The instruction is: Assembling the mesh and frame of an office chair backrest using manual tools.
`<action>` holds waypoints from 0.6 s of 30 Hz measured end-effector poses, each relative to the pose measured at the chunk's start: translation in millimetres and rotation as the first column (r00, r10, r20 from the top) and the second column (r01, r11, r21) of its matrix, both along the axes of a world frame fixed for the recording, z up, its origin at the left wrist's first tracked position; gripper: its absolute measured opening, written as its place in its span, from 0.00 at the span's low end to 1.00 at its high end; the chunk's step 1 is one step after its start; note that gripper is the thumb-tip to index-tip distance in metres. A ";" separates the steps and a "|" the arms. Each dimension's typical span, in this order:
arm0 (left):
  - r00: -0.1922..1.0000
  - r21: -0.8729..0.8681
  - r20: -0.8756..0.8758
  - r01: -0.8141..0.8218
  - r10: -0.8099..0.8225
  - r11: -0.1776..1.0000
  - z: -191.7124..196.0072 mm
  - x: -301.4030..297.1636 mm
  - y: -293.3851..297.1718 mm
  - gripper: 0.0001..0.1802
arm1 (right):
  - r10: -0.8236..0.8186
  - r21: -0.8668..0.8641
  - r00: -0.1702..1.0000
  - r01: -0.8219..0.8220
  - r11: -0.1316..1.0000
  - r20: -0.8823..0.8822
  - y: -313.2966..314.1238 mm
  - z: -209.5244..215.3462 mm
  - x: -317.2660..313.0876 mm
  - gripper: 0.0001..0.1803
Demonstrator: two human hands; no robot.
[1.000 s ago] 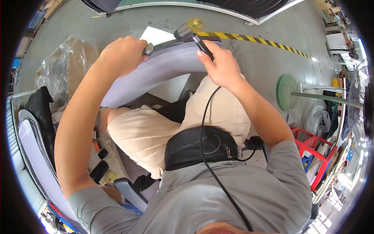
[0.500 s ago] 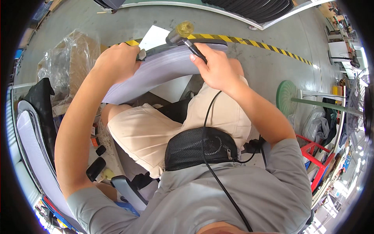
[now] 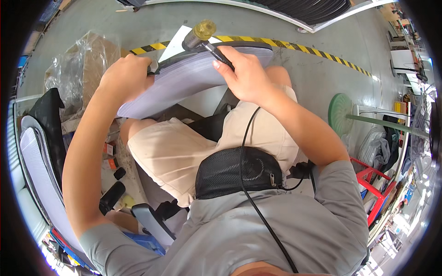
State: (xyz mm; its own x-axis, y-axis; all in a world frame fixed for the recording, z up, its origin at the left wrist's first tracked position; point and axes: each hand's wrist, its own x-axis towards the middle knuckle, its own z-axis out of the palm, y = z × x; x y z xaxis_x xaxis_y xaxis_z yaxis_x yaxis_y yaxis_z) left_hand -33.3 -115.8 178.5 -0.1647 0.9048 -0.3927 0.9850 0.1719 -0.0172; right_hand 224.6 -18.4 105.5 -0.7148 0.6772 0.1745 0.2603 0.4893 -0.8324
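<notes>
My left hand (image 3: 126, 76) clamps the curved grey-and-black plastic panel (image 3: 193, 73); my right hand (image 3: 246, 73) grips the yellow-headed mallet (image 3: 202, 34) poised at its far edge. Seating looks unfinished.

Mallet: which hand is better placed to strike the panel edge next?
Right. The right hand already grips the mallet above the curved panel; the left hand only steadies its edge.

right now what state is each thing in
left hand: closed on the panel's left edge
right hand: closed on the mallet's handle
mallet: held, head over the panel's top edge
curved pale panel: held up over the lap, bowed
black mesh pouch: zipped shut, at the waist
</notes>
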 end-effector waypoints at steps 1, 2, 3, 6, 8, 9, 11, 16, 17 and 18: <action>1.000 -0.012 -0.009 -0.005 0.005 1.000 3.1 -0.3 -0.4 0.15 | 0.026 0.033 0.999 -0.028 0.999 0.046 1.2 -3.0 -1.4 0.11; 1.000 -0.025 -0.018 -0.011 0.011 1.000 5.0 -0.5 -1.1 0.15 | 0.051 0.066 0.994 -0.057 0.996 0.093 1.3 -4.5 -2.7 0.11; 1.000 -0.028 -0.021 -0.013 0.012 1.000 5.5 -0.1 -3.3 0.15 | 0.052 0.062 0.995 -0.058 0.996 0.090 0.4 -4.5 -2.9 0.11; 0.998 -0.040 -0.024 -0.056 0.055 0.998 4.2 -2.7 -9.4 0.16 | 0.040 -0.041 0.996 -0.037 0.998 0.085 -3.9 -2.4 -7.9 0.11; 0.996 -0.032 -0.015 -0.090 0.090 0.995 6.2 -5.8 -14.0 0.16 | 0.062 0.041 0.998 -0.063 0.997 0.028 -7.6 -2.9 -11.3 0.12; 0.996 -0.034 -0.017 -0.094 0.093 0.995 6.9 -7.3 -15.7 0.16 | 0.065 0.038 0.998 -0.066 0.997 0.026 -7.5 -3.0 -12.7 0.12; 0.996 -0.078 -0.031 -0.087 0.085 0.993 7.6 -11.2 -17.3 0.16 | 0.112 -0.058 0.978 -0.103 0.993 0.175 -4.0 -4.0 -17.2 0.12; 0.993 -0.078 -0.053 -0.109 0.105 0.991 10.8 -15.3 -28.1 0.16 | 0.124 0.006 0.989 -0.125 0.992 0.084 -10.6 -6.7 -24.4 0.12; 0.994 -0.064 -0.072 -0.086 0.081 0.994 10.6 -16.4 -30.3 0.17 | 0.147 -0.011 0.977 -0.147 0.989 0.155 -10.3 -7.0 -26.0 0.12; 0.994 -0.064 -0.074 -0.089 0.084 0.994 9.4 -16.1 -32.9 0.17 | 0.149 -0.012 0.977 -0.149 0.989 0.153 -11.0 -6.0 -26.2 0.12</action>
State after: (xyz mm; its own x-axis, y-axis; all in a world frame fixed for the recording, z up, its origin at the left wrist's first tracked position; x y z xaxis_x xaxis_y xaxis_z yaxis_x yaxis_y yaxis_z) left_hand -49.4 -148.6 187.9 -0.2709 0.8578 -0.4369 0.9623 0.2523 -0.1015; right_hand 198.4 -29.3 99.5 -0.8260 0.5610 0.0556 0.3084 0.5322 -0.7885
